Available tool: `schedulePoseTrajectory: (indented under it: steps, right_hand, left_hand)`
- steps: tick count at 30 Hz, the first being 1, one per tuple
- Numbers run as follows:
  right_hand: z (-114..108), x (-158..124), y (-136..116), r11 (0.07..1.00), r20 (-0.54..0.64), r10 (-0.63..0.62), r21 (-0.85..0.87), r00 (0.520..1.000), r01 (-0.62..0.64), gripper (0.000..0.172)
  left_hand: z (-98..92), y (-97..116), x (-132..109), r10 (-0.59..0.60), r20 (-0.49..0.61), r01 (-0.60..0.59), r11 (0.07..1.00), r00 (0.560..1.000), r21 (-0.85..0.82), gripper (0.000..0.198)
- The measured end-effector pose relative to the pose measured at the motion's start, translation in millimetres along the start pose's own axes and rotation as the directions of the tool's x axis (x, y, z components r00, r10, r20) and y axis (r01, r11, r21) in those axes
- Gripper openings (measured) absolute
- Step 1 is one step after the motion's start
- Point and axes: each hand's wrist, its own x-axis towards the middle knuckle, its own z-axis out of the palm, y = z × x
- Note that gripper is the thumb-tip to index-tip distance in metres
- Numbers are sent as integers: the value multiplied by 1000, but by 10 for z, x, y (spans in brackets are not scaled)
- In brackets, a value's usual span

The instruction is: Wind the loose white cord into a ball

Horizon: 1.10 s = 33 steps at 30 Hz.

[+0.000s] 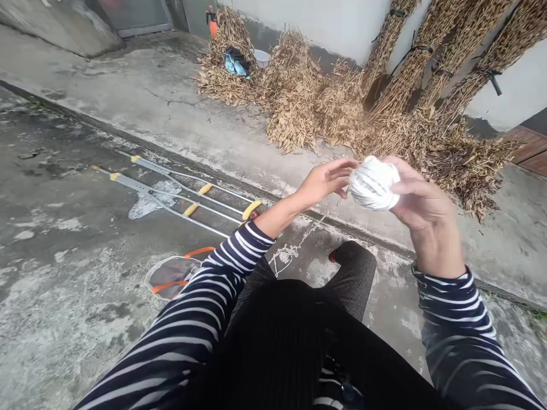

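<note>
A ball of white cord (372, 183) is held up in front of me, wound in thick flat strands. My right hand (421, 193) is wrapped around its right side, thumb across the front. Just left of the ball is my left hand (327, 181), its fingers apart and curved towards the wound strands; whether the fingertips touch them is hard to see. Below, between my legs, a loose tangle of white cord (285, 254) lies on the concrete, and a thin length runs from it up towards my left hand.
Two metal crutches (171, 193) with yellow pads lie at the left, over a clear plastic bag (151, 200). Nearer me is a grey bag (171, 273) with orange straps. Dry stalk bundles (405, 62) lean on the wall above heaped leaves (294, 108). A narrow groove crosses the concrete.
</note>
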Motion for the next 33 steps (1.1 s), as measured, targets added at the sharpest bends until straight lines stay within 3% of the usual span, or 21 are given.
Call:
schedulePoseTrajectory:
  steps: [4,9,14,20,24,27,30,33]
  right_hand:
    - [-72,84,262,997,34,64,46,997,-66,41]
    - [-115,56,343,996,1,67,67,998,-67,44]
    - [-150,52,387,998,-11,-1,66,1000,1,41]
    - [-160,39,303,991,-21,-82,106,996,83,44]
    - [-138,46,209,994,-42,-61,84,997,64,42]
    - [-83,52,153,998,-22,-60,33,998,61,40]
    - [-16,45,92,995,0,-96,-23,995,96,40]
    - [18,38,34,990,5,-113,-79,994,113,39]
  left_hand:
    - [159,42,110,29,-41,-32,997,999,-73,35]
    - [167,-45,80,-3,-110,1,1000,994,-19,25]
    - [168,-37,121,-42,-54,42,999,998,-5,23]
    - [174,-71,-2,-170,19,171,981,985,-97,19]
    - [192,-42,-88,-241,13,241,962,970,-130,10]
    - [214,-29,-32,-265,-43,261,962,963,-81,3]
    - [228,-45,85,-296,-101,297,955,950,-5,12]
    - [226,-57,158,-321,-89,326,944,943,48,20]
